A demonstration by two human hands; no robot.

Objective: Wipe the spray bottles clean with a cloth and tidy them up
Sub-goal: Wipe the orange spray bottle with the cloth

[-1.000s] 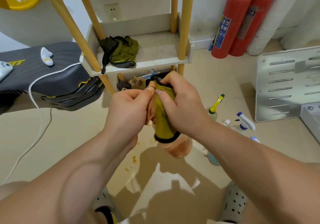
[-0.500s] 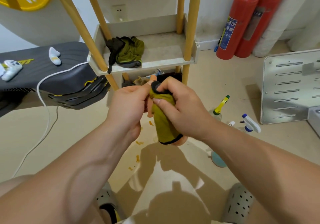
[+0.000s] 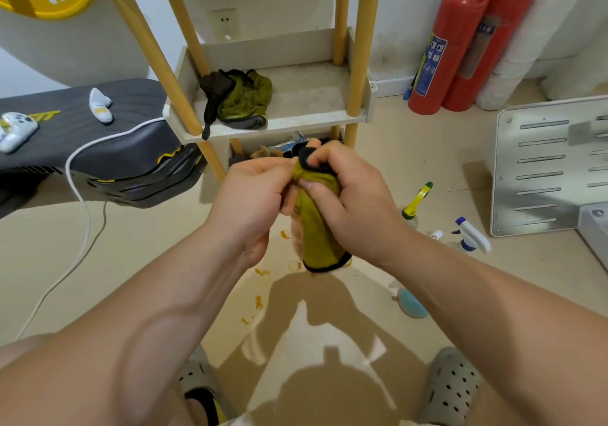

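In front of me I hold a peach-coloured spray bottle [image 3: 295, 228], almost wholly wrapped in an olive-green cloth [image 3: 317, 231] with black trim. My right hand [image 3: 357, 202] grips the cloth around the bottle's body. At the bottle's top end, my left hand [image 3: 253, 195] pinches it with the cloth's edge. More spray bottles are on the floor to the right: one with a yellow-green nozzle [image 3: 415, 203], one with a white and blue trigger [image 3: 470, 234], and a teal one [image 3: 411, 304] partly hidden by my right forearm.
A wooden-legged shelf [image 3: 296, 119] stands just behind my hands and has a second green cloth [image 3: 243, 99] on it. Two red fire extinguishers [image 3: 450, 40] stand at the back right, a metal panel [image 3: 552, 162] leans at the right, and a grey bench [image 3: 98, 149] with a white cable is at the left.
My right hand has worked the cloth along the bottle, and less of the peach base now shows below the cloth. Both hands keep their hold.
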